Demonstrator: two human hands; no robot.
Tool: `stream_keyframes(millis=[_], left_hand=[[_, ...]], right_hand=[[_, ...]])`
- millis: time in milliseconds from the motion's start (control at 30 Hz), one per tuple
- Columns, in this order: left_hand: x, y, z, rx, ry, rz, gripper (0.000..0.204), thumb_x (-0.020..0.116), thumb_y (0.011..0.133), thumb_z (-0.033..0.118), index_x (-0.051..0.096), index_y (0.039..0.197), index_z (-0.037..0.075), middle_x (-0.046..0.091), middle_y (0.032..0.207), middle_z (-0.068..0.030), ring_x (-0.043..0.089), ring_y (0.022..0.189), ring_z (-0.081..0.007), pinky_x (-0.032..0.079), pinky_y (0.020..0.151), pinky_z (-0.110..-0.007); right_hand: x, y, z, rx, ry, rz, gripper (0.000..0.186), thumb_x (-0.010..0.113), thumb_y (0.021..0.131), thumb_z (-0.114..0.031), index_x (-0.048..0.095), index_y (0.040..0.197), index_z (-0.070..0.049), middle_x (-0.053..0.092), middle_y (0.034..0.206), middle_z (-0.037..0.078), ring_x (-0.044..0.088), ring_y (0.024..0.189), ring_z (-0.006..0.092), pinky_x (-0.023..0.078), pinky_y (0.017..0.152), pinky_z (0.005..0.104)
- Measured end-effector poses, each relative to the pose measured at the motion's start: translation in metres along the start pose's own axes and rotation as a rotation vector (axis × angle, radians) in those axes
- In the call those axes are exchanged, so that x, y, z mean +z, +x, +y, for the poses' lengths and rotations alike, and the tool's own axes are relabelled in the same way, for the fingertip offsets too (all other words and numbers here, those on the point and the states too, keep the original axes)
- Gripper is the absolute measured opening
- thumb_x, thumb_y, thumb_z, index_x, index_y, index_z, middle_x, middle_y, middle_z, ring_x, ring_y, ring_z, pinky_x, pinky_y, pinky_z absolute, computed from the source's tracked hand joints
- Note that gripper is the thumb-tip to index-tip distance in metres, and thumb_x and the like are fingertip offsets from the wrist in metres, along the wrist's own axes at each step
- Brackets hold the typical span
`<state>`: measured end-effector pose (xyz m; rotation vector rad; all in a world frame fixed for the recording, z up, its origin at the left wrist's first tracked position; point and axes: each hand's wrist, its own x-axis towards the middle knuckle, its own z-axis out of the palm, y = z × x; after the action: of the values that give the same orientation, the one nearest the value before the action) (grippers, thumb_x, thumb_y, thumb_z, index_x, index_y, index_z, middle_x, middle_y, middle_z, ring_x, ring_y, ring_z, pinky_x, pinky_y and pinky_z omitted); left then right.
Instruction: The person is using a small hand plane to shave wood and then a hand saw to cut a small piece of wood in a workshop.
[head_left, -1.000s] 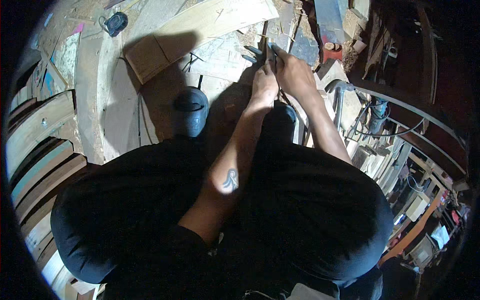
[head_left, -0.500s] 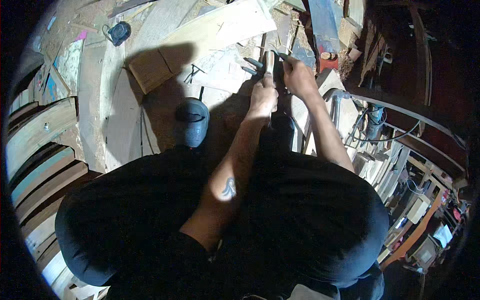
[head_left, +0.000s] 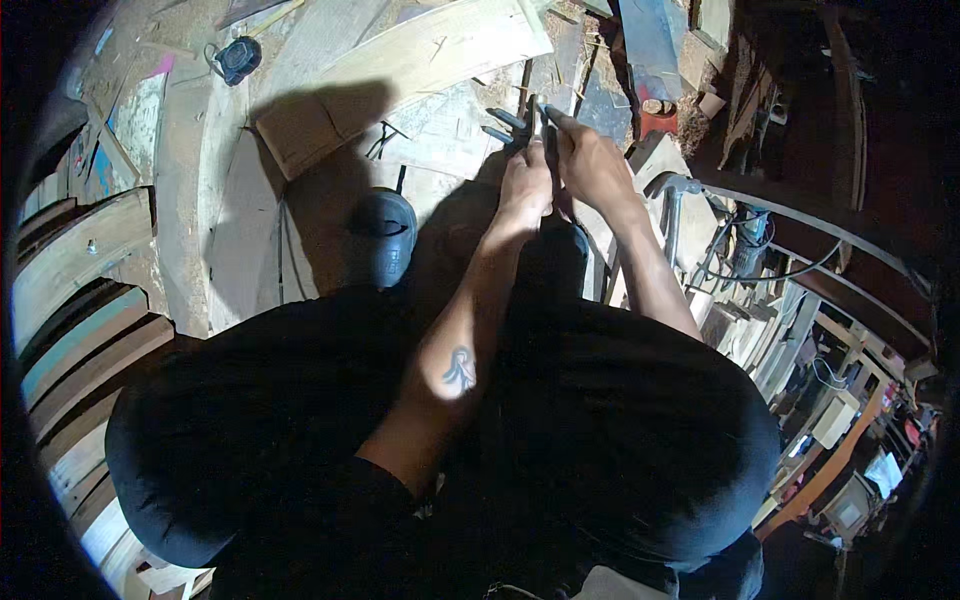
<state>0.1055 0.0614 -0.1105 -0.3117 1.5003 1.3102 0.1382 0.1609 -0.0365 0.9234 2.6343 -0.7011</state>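
At the top centre, my left hand (head_left: 524, 185) is closed on a narrow, upright wooden strip (head_left: 536, 108). My right hand (head_left: 590, 165) is just to its right, index finger reaching to the strip's upper end, fingers curled round something small and dark that I cannot make out. Two dark, slim handle-like items (head_left: 505, 124) stick out left of the strip. A hammer (head_left: 675, 200) lies right of my right forearm. Below my hands is my right shoe (head_left: 565, 250); my left shoe (head_left: 380, 240) is to the left.
A long pale board (head_left: 430, 45) crosses the back, with a black tape measure (head_left: 238, 60) to its left. A saw with a red handle (head_left: 658, 115) lies at top right, a corded power tool (head_left: 750, 240) farther right. Wood pieces (head_left: 95, 365) are stacked at the left.
Half a second ago my right hand was raised slightly apart from the strip with a dark slim thing; it is now back against the strip's upper end. My left hand has shifted slightly.
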Motion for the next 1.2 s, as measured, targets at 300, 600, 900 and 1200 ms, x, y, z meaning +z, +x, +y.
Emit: stream_keyframes(millis=[300, 600, 900, 1200], left_hand=[[-0.002, 0.002, -0.008, 0.127, 0.092, 0.113, 0.066, 0.038, 0.103, 0.055, 0.066, 0.113, -0.004, 0.070, 0.091, -0.0246, 0.070, 0.079, -0.0316, 0.054, 0.063, -0.042], [-0.013, 0.012, -0.008, 0.072, 0.129, 0.046, 0.070, 0.036, 0.103, 0.054, 0.067, 0.114, -0.008, 0.069, 0.106, -0.0303, 0.071, 0.091, -0.0406, 0.054, 0.083, -0.048], [0.004, 0.006, -0.013, -0.060, -0.152, -0.017, 0.058, 0.037, 0.106, 0.052, 0.061, 0.104, -0.001, 0.053, 0.064, -0.0083, 0.051, 0.046, -0.0180, 0.040, 0.038, -0.033], [0.002, -0.006, 0.000, 0.084, -0.039, 0.043, 0.076, 0.037, 0.104, 0.056, 0.061, 0.119, -0.014, 0.070, 0.097, -0.0294, 0.070, 0.088, -0.0358, 0.055, 0.076, -0.043]], right_hand=[[0.007, -0.010, -0.008, 0.041, 0.024, -0.072, 0.037, 0.051, 0.100, -0.018, 0.063, 0.133, -0.008, 0.068, 0.103, 0.032, 0.066, 0.104, 0.0457, 0.052, 0.090, 0.0496], [0.013, -0.013, -0.007, 0.008, 0.037, -0.085, 0.038, 0.049, 0.101, -0.020, 0.061, 0.136, -0.010, 0.068, 0.103, 0.032, 0.067, 0.101, 0.0459, 0.053, 0.088, 0.0505], [0.018, 0.020, 0.002, -0.005, -0.008, -0.004, 0.039, 0.050, 0.100, -0.024, 0.063, 0.134, -0.011, 0.068, 0.105, 0.030, 0.066, 0.103, 0.0472, 0.052, 0.088, 0.0525], [0.000, -0.032, -0.002, 0.052, 0.022, -0.038, 0.032, 0.052, 0.100, -0.019, 0.066, 0.126, -0.005, 0.067, 0.098, 0.033, 0.066, 0.098, 0.0478, 0.053, 0.085, 0.0514]])
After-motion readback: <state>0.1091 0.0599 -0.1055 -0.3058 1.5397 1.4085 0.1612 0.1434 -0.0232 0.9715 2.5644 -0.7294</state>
